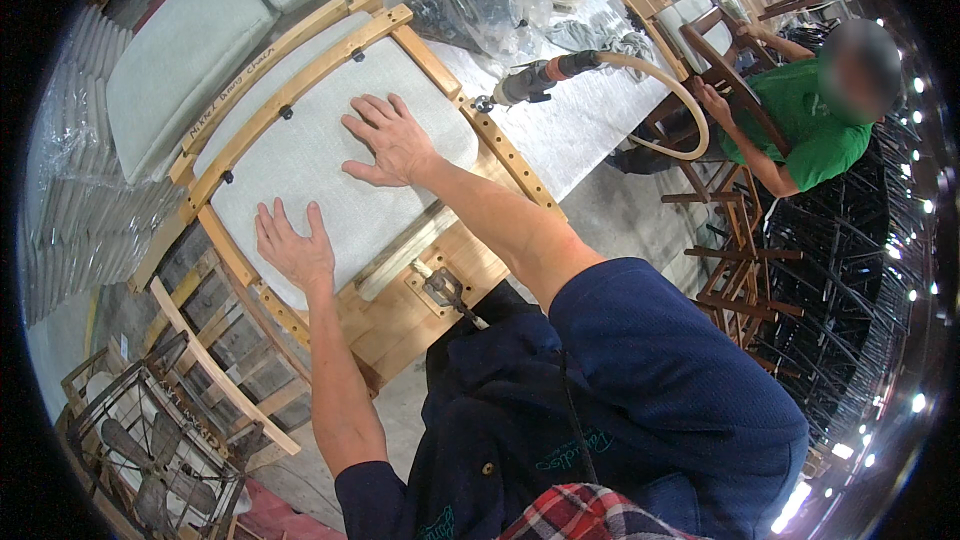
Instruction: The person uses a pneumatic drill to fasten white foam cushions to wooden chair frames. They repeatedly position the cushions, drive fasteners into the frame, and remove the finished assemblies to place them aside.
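Note:
A light grey upholstered chair seat pad [330, 120] lies inside a wooden jig frame [262, 120] with black knobs along its curved far bar. My left hand [298, 245] rests flat on the pad's left part, fingers spread. On the pad's right part lies my right hand [390, 148], its fingers also apart and palm down. Neither hand holds anything. At the pad's near edge runs a pale wooden bar [405, 252], and a metal toggle clamp [443, 288] is fixed to the board just in front of it.
A power drill [530, 80] with a tan hose [690, 100] lies right of the jig. Behind it are clear plastic bags [470, 5]. Padded cushions [185, 60] stand at the left, above a caged fan [160, 460]. A co-worker in a green shirt [815, 130] handles a wooden chair at right.

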Action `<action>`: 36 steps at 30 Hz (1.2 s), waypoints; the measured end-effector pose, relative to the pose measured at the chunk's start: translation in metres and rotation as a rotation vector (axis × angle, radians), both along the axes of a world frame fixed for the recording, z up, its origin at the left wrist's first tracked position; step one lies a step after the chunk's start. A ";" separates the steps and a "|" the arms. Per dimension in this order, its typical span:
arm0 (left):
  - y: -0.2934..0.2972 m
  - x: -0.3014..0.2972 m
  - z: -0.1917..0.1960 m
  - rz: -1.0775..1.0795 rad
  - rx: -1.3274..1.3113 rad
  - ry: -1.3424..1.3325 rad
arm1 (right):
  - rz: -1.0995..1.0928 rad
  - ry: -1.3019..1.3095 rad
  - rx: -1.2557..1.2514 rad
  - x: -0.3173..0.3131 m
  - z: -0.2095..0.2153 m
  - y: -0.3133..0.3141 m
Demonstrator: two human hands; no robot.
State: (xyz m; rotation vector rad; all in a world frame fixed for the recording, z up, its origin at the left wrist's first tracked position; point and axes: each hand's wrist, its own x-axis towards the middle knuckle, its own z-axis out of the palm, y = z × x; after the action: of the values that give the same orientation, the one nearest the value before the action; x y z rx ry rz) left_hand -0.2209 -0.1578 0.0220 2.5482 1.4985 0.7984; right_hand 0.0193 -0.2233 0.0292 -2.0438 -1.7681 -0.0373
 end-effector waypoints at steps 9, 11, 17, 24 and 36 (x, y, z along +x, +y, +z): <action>-0.002 0.001 0.003 0.013 -0.046 0.007 | 0.000 0.006 -0.004 0.000 0.003 0.000; -0.002 0.002 0.004 0.016 -0.058 0.006 | 0.000 0.006 -0.005 0.000 0.003 0.000; -0.002 0.002 0.005 0.012 -0.055 0.010 | -0.007 0.003 -0.009 0.001 0.000 -0.001; 0.000 0.001 0.000 0.008 -0.028 0.001 | -0.001 0.009 -0.019 0.000 0.003 0.000; 0.000 0.001 0.000 0.010 -0.035 -0.009 | -0.004 0.011 -0.016 0.000 0.001 0.000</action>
State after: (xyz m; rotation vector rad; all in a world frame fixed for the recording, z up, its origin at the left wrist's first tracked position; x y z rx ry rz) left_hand -0.2202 -0.1581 0.0219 2.5109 1.5099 0.7766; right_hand 0.0196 -0.2234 0.0306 -2.0550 -1.7638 -0.0132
